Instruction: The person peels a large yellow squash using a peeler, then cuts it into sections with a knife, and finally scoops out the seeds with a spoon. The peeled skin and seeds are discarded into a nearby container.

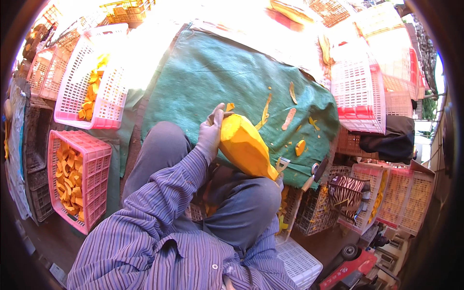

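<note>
A peeled orange squash or pumpkin (244,143) lies slanted across the front of my lap, its narrow end by my right knee. My left hand (212,132), in a thin grey glove, grips its broad upper end. Most of my right hand (280,178) is hidden behind the knee and the squash; just above it the metal head of a peeler (282,164) shows at the narrow end. Peel strips (266,112) and small orange bits are scattered on the green cloth (217,79). A knife with a wooden handle (308,183) rests at the cloth's right edge.
On the left stand a pink crate (98,145) of cut orange pieces and a paler crate (108,98) with more pieces. Stacked crates (357,94) rise at the right, near a zebra-striped bag (349,194). A white crate (301,259) sits low right. Glare washes out the top.
</note>
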The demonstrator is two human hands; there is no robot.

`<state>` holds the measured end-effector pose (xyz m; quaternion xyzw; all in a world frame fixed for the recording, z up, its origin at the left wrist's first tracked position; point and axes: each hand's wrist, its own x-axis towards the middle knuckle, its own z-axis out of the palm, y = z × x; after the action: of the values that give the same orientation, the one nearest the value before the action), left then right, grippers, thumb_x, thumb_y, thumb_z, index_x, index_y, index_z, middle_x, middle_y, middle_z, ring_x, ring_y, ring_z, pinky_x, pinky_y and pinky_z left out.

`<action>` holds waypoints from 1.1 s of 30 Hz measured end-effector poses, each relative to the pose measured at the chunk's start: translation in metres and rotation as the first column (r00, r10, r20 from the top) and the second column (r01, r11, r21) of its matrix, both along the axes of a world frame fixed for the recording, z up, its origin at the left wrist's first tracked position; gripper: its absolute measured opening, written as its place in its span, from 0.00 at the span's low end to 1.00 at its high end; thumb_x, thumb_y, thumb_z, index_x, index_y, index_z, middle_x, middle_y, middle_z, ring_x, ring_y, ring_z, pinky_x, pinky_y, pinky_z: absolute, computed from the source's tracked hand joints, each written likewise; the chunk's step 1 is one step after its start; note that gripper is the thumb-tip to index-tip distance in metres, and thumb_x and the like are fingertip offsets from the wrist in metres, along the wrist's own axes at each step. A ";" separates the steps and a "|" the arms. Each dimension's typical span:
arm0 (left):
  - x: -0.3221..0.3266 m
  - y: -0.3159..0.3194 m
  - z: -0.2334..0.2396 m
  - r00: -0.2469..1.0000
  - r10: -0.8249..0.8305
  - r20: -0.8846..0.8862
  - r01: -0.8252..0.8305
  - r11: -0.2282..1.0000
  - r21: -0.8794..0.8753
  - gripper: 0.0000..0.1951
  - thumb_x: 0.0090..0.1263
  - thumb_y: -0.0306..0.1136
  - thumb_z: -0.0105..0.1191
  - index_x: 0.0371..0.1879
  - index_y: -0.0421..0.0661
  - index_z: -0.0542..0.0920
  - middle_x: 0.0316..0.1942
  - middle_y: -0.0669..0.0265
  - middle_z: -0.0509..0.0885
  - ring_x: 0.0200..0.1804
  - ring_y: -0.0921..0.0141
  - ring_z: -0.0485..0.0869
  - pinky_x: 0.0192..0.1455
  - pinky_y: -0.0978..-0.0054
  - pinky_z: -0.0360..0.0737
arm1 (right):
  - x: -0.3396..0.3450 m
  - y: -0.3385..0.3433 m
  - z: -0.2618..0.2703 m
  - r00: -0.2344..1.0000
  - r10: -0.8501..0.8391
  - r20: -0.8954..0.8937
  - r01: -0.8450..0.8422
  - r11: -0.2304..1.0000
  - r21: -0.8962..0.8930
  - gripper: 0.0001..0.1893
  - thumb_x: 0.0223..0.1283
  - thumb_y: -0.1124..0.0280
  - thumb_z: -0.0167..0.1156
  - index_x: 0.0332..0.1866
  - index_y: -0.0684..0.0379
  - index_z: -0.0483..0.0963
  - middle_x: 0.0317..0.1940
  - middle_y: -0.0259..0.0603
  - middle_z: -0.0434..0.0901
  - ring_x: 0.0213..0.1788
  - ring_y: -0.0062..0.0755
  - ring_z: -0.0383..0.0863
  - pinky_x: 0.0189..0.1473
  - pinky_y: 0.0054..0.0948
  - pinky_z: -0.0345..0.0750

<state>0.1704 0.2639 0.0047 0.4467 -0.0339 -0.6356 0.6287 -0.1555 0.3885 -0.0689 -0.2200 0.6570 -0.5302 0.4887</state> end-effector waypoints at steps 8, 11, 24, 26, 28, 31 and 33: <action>0.012 -0.019 0.015 0.997 -0.053 0.055 0.058 0.993 -0.101 0.23 0.89 0.43 0.52 0.73 0.41 0.75 0.57 0.55 0.90 0.58 0.66 0.89 0.65 0.67 0.85 | 0.013 -0.041 0.004 0.881 0.245 -0.404 -0.227 0.969 0.093 0.25 0.80 0.58 0.61 0.66 0.72 0.79 0.53 0.52 0.90 0.56 0.37 0.88 0.59 0.35 0.82; 0.012 -0.052 -0.004 0.987 -0.090 0.133 0.092 0.996 -0.013 0.24 0.88 0.45 0.54 0.72 0.39 0.75 0.57 0.55 0.90 0.57 0.66 0.89 0.63 0.67 0.86 | 0.018 -0.052 0.009 0.781 0.172 -0.601 -0.214 0.977 0.002 0.23 0.75 0.62 0.65 0.64 0.71 0.81 0.51 0.51 0.91 0.54 0.36 0.89 0.60 0.35 0.82; -0.039 -0.172 -0.011 0.281 -0.404 0.871 0.426 0.866 0.264 0.38 0.79 0.61 0.57 0.78 0.45 0.75 0.68 0.52 0.86 0.69 0.61 0.85 0.74 0.65 0.77 | 0.052 -0.061 0.043 0.666 0.663 -0.343 -0.667 0.735 0.126 0.18 0.70 0.69 0.72 0.61 0.64 0.84 0.48 0.37 0.91 0.47 0.22 0.86 0.53 0.27 0.82; -0.056 -0.156 0.011 0.030 -0.413 0.910 0.390 0.843 0.370 0.40 0.78 0.63 0.55 0.82 0.48 0.70 0.75 0.52 0.78 0.74 0.56 0.78 0.76 0.58 0.75 | 0.056 -0.061 0.046 0.676 0.696 -0.244 -0.693 0.712 0.110 0.19 0.71 0.67 0.72 0.62 0.64 0.83 0.48 0.38 0.92 0.47 0.23 0.86 0.52 0.28 0.82; -0.074 -0.128 0.022 -0.216 -0.390 0.895 0.315 0.840 0.442 0.43 0.77 0.64 0.55 0.84 0.50 0.67 0.80 0.51 0.71 0.78 0.53 0.73 0.77 0.55 0.74 | 0.054 -0.059 0.040 0.740 0.653 -0.164 -0.648 0.756 0.086 0.22 0.73 0.64 0.71 0.66 0.64 0.81 0.44 0.39 0.91 0.43 0.22 0.86 0.47 0.28 0.82; -0.089 -0.091 0.023 -0.460 -0.318 0.829 0.204 0.871 0.447 0.46 0.74 0.65 0.57 0.85 0.50 0.64 0.83 0.50 0.64 0.79 0.51 0.69 0.76 0.53 0.72 | 0.057 -0.056 0.035 0.884 0.467 -0.028 -0.463 0.882 0.089 0.24 0.78 0.60 0.66 0.71 0.63 0.78 0.39 0.36 0.90 0.35 0.17 0.80 0.39 0.24 0.77; -0.096 -0.085 0.021 -0.494 -0.263 0.829 0.199 0.894 0.402 0.47 0.73 0.65 0.58 0.86 0.50 0.63 0.84 0.50 0.61 0.79 0.49 0.68 0.76 0.51 0.72 | 0.057 -0.056 0.029 0.907 0.376 -0.190 -0.390 0.920 -0.038 0.27 0.81 0.57 0.63 0.75 0.62 0.75 0.36 0.35 0.89 0.29 0.14 0.76 0.33 0.22 0.73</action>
<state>0.0745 0.1794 0.0258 0.7584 -0.6313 -0.0927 0.1332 -0.0982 0.3329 -0.0403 -0.4096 0.6217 -0.4265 0.5137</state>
